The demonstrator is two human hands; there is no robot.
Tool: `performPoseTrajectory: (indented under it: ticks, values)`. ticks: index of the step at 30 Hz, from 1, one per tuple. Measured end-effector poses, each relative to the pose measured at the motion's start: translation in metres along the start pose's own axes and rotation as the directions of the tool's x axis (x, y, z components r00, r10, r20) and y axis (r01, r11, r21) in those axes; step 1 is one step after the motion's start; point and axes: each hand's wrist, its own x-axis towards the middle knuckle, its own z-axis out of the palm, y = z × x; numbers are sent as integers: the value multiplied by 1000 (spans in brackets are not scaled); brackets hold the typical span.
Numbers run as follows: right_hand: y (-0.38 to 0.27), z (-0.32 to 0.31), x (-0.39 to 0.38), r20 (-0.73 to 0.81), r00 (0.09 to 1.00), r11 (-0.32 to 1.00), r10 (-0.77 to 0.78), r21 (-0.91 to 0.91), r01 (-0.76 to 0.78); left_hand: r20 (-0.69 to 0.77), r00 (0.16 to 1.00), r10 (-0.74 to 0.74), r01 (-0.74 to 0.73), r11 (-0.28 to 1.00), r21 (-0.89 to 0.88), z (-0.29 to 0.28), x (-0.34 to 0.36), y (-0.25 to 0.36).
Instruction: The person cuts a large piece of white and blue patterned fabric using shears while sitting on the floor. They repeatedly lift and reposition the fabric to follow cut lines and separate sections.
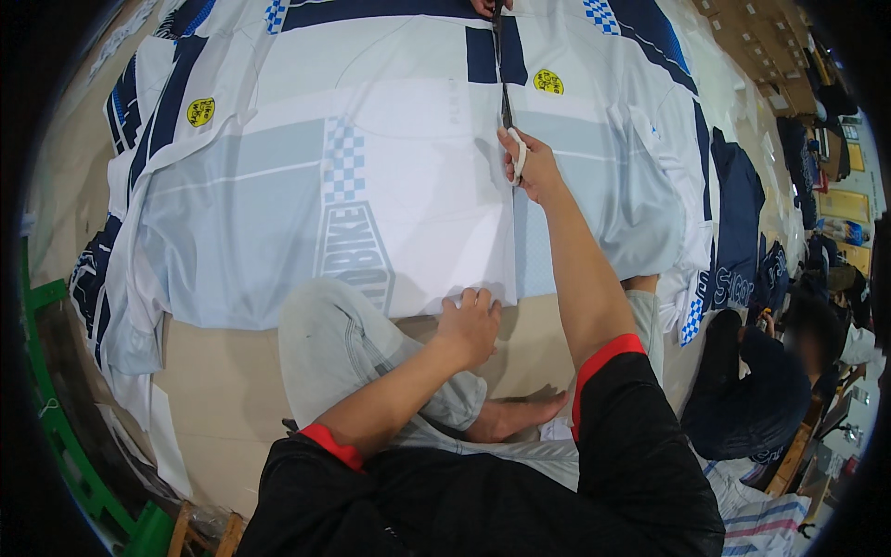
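fabric (441, 232), near edge under left hand (469, 329), borders beige floor (223, 390).

The scissors (517, 155) stand near upright at the upper centre of the frame, just right of the midline: pale handle loops lowest, long dark blades pointing to the top edge. The cloth (445, 213) spreads across the middle, a white centre panel flanked by pale grey-blue areas, with a blue-and-white checked strip left of the centre. It lies mostly flat, softly creased towards the left and right.
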Motion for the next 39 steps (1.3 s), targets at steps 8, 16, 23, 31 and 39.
performPoseTrajectory:
  ticks: [8,16,23,31,39]
  values:
    - [-15,1,2,-58,996,994,73,82,-68,-353,925,143,-129,990,65,21,5,0]
    - [-33,4,21,-86,995,998,59,13,-58,-194,975,108,-97,993,68,28,11,-4]
    - [-23,-1,31,-66,998,996,-17,-94,11,-206,975,86,-73,995,72,31,11,-2]
    - [24,-25,-50,-199,752,565,-629,-781,265,-179,983,41,-35,999,35,17,9,-4]
    - [87,-102,-136,-382,786,588,-486,-808,-29,-269,961,-69,78,997,25,15,11,-7]
